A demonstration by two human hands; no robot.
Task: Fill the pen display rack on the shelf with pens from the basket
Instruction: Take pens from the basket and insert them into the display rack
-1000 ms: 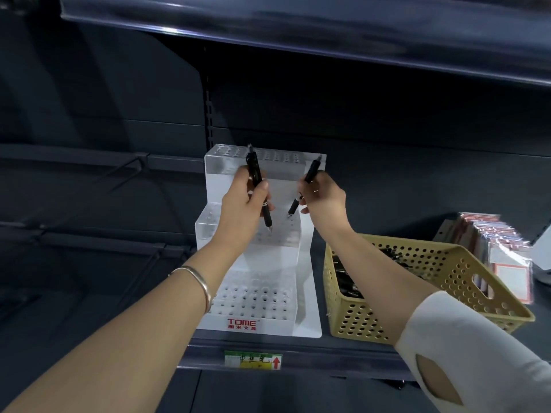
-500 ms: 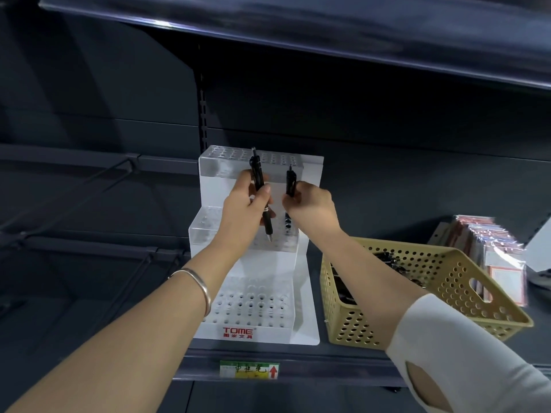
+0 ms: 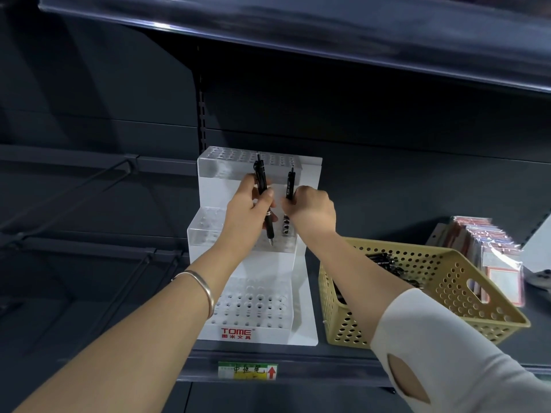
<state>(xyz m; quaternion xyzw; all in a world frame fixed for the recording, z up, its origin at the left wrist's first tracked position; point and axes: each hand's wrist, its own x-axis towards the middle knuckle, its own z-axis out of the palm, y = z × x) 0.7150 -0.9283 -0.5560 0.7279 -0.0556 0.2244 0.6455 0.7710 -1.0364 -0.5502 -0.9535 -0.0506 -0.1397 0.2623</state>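
Both hands were up at the middle step of the rack, each pinched shut around a black pen. Her left hand [image 3: 249,210] gripped the left pen [image 3: 264,198] by its barrel, tip down and hanging just above the holes, nearly upright so that it would drop straight in. Close beside it, the right hand [image 3: 311,208] had its fingers closed on the right pen [image 3: 289,183], whose lower end looked already seated in a hole at the step's right end (I couldn't quite see the tip past her knuckles). The white tiered pen display rack [image 3: 253,332] stood on the shelf [image 3: 343,360], nearly empty, every hole on its lowest step open. The yellow basket [image 3: 447,293] sat just to its right, well within reach, with more black pens lying inside. By my reckoning the filling had barely begun.
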